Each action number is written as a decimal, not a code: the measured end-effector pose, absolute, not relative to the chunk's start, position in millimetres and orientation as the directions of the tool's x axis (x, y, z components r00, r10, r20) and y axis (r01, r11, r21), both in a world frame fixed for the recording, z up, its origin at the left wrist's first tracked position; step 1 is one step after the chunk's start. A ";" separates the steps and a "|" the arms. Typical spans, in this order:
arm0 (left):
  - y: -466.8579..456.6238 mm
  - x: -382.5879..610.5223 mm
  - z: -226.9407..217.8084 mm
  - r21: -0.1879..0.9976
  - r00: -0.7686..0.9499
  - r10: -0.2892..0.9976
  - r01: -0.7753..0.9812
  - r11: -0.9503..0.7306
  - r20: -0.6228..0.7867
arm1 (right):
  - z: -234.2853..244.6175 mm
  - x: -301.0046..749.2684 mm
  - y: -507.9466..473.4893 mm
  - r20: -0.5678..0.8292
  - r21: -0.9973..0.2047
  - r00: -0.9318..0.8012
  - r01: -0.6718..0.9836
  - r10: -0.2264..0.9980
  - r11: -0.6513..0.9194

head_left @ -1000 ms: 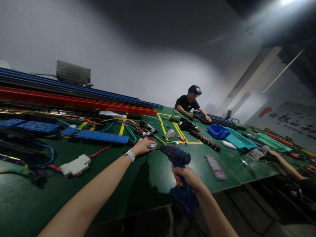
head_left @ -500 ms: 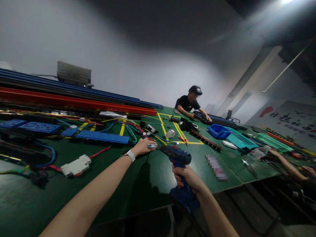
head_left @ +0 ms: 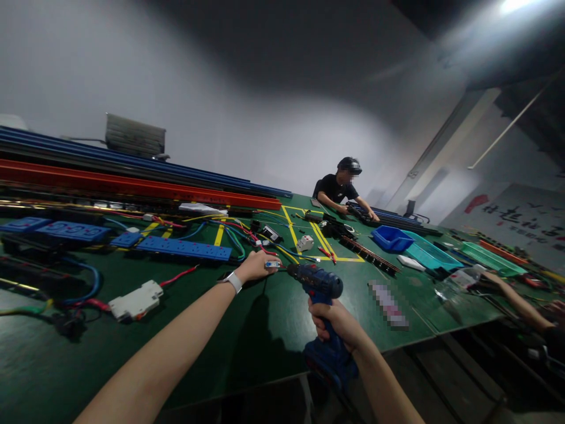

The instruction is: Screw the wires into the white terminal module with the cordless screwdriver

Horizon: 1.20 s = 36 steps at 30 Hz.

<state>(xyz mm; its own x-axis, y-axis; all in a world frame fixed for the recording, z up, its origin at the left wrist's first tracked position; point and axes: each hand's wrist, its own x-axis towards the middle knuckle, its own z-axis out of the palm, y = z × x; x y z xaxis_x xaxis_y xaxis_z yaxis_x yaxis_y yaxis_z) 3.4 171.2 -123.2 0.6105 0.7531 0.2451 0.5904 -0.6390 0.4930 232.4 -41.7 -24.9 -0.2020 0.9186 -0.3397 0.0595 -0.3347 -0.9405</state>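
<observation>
My right hand [head_left: 338, 324] is wrapped around the handle of a blue cordless drill [head_left: 324, 281], whose chuck points left. Between the fingers of my left hand [head_left: 253, 268] is a small white-and-blue electrical part [head_left: 272, 265], held just above the table. The drill's tip is at or very near this part; whether they touch I cannot tell. Behind my left hand lie loose coloured wires [head_left: 236, 240] and a blue socket strip [head_left: 183, 248]. A white circuit breaker [head_left: 136, 301] with a red wire lies left of my left forearm.
The green table [head_left: 198, 359] carries another white breaker [head_left: 305, 242], a copper-coloured strip [head_left: 371, 254], a blue bin [head_left: 391, 238] and a turquoise tray [head_left: 435, 253]. Long orange rails [head_left: 132, 181] lie at the back left. One co-worker [head_left: 339, 185] sits across; another person's arm [head_left: 514, 297] reaches in from the right.
The view has shifted very slightly. Both hands keep their holds, with the drill and the small part in nearly the same place.
</observation>
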 end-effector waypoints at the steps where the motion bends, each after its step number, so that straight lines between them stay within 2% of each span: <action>1: 171.0 3.4 -122.7 0.495 0.611 0.753 0.589 -0.639 0.245 | -25.1 232.5 -41.6 -0.339 -0.941 -0.204 0.059 0.919 -0.334; 36: 170.5 2.1 -122.0 0.482 0.616 0.747 0.591 -0.647 0.249 | -27.6 234.0 -40.8 -0.345 -0.938 -0.211 0.062 0.915 -0.340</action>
